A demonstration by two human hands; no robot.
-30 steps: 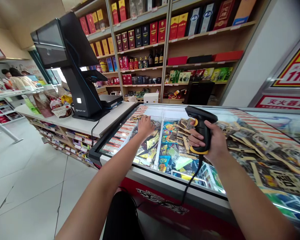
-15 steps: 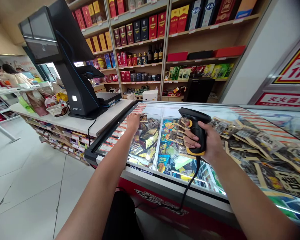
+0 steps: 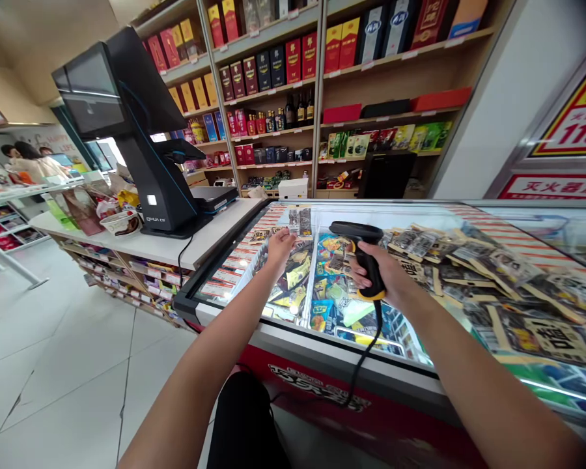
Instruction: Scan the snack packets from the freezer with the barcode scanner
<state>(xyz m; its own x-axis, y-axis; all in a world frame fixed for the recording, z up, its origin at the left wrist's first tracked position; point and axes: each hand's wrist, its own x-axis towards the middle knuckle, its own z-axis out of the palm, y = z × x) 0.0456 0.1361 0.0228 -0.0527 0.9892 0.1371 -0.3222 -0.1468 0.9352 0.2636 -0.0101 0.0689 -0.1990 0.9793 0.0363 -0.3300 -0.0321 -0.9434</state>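
My right hand point(image 3: 377, 273) is closed round the grip of a black and yellow barcode scanner point(image 3: 355, 232), held above the freezer's glass top with its cable hanging down in front. My left hand point(image 3: 280, 247) reaches over the left part of the glass, fingers pinched at the lower edge of a small grey snack packet point(image 3: 300, 221). Beside that hand, another dark snack packet point(image 3: 260, 236) lies on the glass. To the right of the scanner spreads a heap of similar brown-edged snack packets point(image 3: 473, 267). Bright bags point(image 3: 322, 312) show through the glass below.
A black point-of-sale terminal point(image 3: 163, 189) stands on the white counter point(image 3: 185, 244) at left, near a paper bowl point(image 3: 121, 223). Shelves point(image 3: 273, 91) of boxes and bottles line the back. The chest freezer point(image 3: 317, 374) fills the front. People point(image 3: 34, 163) are at far left.
My left hand has moved right, and the grey packet at its fingertips now shows face up. The scanner in my right hand has shifted left and slightly down. The view has turned a little left.
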